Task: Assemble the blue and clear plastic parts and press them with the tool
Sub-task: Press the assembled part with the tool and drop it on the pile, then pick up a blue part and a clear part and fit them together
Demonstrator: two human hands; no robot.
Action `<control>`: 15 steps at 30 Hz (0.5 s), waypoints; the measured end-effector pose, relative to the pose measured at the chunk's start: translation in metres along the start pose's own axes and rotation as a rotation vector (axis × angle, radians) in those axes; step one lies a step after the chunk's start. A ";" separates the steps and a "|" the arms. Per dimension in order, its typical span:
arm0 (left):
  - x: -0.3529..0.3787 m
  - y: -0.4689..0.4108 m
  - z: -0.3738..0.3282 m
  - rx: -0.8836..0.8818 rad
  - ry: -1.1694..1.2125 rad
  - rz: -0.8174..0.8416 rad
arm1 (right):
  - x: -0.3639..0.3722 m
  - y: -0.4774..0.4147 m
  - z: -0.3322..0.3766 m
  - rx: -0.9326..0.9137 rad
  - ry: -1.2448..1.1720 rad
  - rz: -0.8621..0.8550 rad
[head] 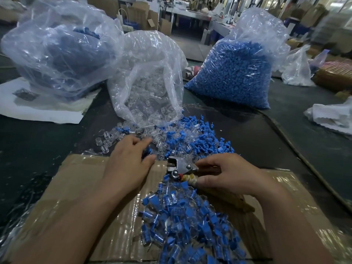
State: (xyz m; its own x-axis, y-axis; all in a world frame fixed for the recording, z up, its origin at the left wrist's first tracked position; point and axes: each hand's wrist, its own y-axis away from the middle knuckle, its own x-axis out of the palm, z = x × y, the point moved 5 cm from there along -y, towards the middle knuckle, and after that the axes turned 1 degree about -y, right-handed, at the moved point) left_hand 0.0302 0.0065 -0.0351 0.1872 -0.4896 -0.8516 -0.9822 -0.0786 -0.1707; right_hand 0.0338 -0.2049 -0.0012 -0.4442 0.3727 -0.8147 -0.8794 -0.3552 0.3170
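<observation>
Loose blue plastic parts (202, 140) and clear plastic cups (108, 139) lie scattered on the dark table in front of an open clear bag. A metal pressing tool (179, 166) with tape-wrapped handles lies on the taped cardboard (80, 180). My right hand (226, 174) grips the tool's handles, thumb below and fingers above. My left hand (129, 162) reaches forward over the pile's near edge, fingers loosely bent among clear and blue parts; whether it holds one is hidden. A heap of assembled blue-and-clear pieces (186, 221) covers the cardboard below the tool.
An open bag of clear cups (150, 86) stands behind the pile. A full bag of blue parts (238, 73) stands at back right, another bag with blue contents (57, 50) at back left. White paper (42, 111) lies left, crumpled plastic (331, 115) right.
</observation>
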 end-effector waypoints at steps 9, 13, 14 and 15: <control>-0.002 0.000 -0.005 0.070 -0.026 -0.038 | -0.002 -0.001 0.000 -0.016 0.012 -0.021; -0.002 0.001 -0.011 0.118 -0.039 -0.026 | -0.001 -0.002 -0.002 -0.024 0.007 -0.024; -0.001 0.002 -0.011 0.135 -0.035 -0.026 | 0.000 -0.003 -0.003 -0.031 0.012 -0.026; -0.001 0.002 -0.012 0.154 -0.035 -0.029 | 0.000 -0.003 -0.003 -0.039 0.017 -0.029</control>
State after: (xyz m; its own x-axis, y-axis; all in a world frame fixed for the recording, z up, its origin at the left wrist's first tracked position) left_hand 0.0283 -0.0039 -0.0288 0.2184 -0.4585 -0.8615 -0.9627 0.0431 -0.2670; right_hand 0.0374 -0.2067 -0.0034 -0.4150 0.3691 -0.8316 -0.8846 -0.3773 0.2740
